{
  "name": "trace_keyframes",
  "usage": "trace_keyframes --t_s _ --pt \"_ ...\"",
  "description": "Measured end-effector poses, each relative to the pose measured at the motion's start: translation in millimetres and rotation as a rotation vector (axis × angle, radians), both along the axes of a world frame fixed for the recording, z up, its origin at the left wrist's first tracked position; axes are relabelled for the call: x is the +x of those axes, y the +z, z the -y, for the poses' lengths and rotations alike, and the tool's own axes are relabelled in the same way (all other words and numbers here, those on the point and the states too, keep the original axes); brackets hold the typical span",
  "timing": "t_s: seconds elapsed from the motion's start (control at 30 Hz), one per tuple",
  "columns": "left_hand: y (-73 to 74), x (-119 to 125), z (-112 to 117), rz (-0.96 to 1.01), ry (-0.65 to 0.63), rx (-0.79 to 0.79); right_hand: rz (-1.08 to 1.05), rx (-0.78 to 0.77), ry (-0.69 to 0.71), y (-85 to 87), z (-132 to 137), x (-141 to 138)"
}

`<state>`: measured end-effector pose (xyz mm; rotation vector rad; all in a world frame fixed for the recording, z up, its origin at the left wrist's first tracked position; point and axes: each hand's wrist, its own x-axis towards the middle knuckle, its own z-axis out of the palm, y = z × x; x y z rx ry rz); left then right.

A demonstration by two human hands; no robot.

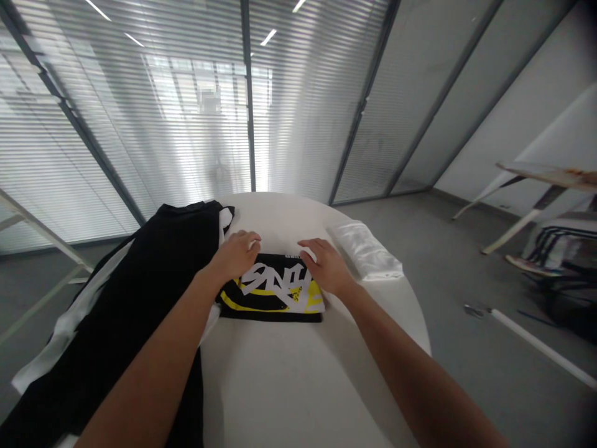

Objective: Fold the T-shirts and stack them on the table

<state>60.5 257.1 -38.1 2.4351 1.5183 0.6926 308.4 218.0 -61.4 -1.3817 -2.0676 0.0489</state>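
A folded black shirt with a white and yellow print (273, 292) lies on a round white table (298, 373). My left hand (236, 254) rests on its far left corner, fingers bent and pressed down on the fabric. My right hand (326, 264) lies flat on its far right corner, fingers stretched out. Both palms face down on the shirt and neither hand lifts it.
A pile of black and white garments (116, 298) covers the table's left side. A stack of clear plastic bags (366, 252) lies at the right rim. Glass walls with blinds stand behind. A trestle table (545, 177) and bags (559, 249) are on the floor at right.
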Motion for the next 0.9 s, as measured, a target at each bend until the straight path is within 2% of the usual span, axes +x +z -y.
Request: trace_keyframes --t_s 0.07,0.17,0.23,0.3,0.5,0.7,0.8,0.9 --pt "-15.6 15.7 6.0 -0.101 -0.045 0.011 0.048 -0.034 0.009 -5.5 3.7 -9.2" --pt "-34.0 26.4 10.4 -0.212 -0.077 -0.012 0.179 -0.207 0.039 -16.0 8.8 -17.7" --pt "-41.3 26.1 9.3 -0.260 -0.070 -0.039 0.265 -0.332 0.055 -22.0 10.5 -20.2" --pt "-45.0 23.1 6.7 -0.285 -0.058 -0.054 0.314 -0.394 0.046 -25.1 10.9 -20.8" --pt "-45.2 8.3 0.6 -0.285 -0.031 -0.135 0.347 -0.452 -0.044 -19.5 11.6 -19.0" --pt "-39.7 -7.8 -9.0 -0.239 0.029 -0.110 0.363 -0.320 -0.103 -13.5 9.8 -17.6" --pt "-37.1 -9.0 -12.1 -0.175 -0.006 -0.090 0.343 -0.306 -0.159 -10.7 3.3 -14.4" --pt "-32.6 -6.0 -10.7 -0.053 -0.079 -0.100 0.277 -0.357 -0.164 -7.6 -2.9 -9.3"
